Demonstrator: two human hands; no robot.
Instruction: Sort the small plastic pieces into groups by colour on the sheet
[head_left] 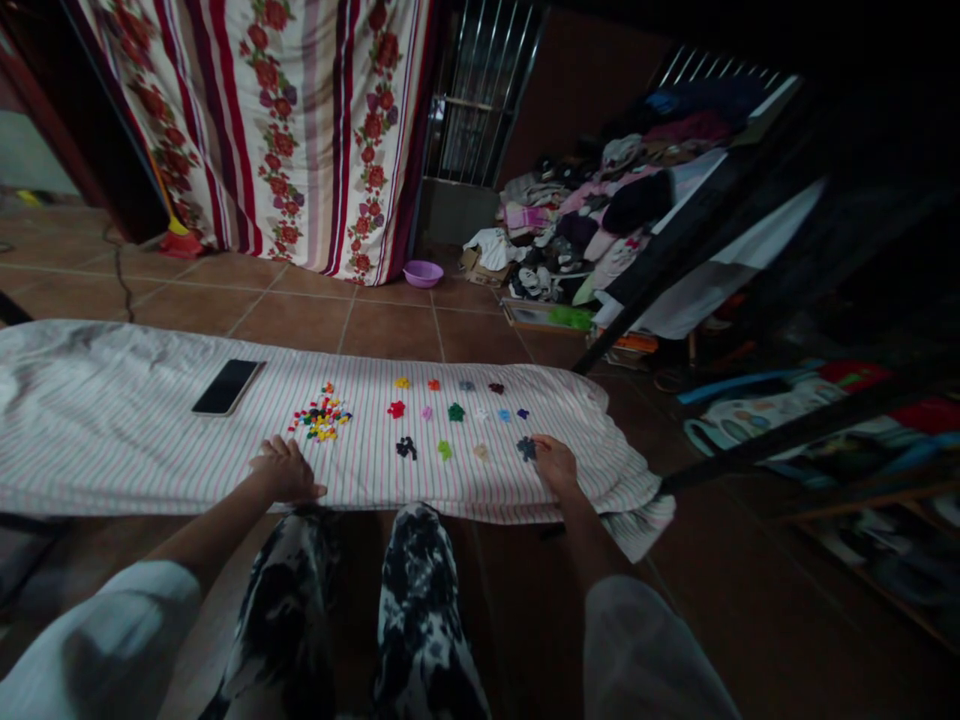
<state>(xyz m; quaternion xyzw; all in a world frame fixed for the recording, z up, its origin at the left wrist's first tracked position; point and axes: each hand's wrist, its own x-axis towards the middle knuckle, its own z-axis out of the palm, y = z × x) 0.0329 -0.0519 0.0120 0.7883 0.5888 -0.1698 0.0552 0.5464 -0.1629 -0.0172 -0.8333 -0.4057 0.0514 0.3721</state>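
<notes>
Beside the near right corner of the single-colour piles, the right hand [556, 465] reaches with its fingers drawn close together, their tips at the right edge of a dark grey pile [526, 450] of small pieces. Whether a piece is pinched between those tips is too small to make out. Left of this grip lies a beige pile [481, 452]; farther left come a lime-green pile [445, 450] and a black pile [406, 449]. Beyond the fingertips sit a dark blue pile [523, 413] and a light blue pile [505, 415], with a white pile [482, 414], a dark green pile [456, 411], a pink pile [427, 413] and a red pile [396, 409] running leftward from them.

Well to the left of that grip, the left hand [285, 470] rests back upward at the near edge of the striped cloth [142, 430], its fingers loosely extended and the thumb apart, with nothing visible in its hold. Just beyond it, slightly right, is a mixed heap [322, 417] of coloured pieces; beyond it to the left lies a phone [227, 387].
</notes>
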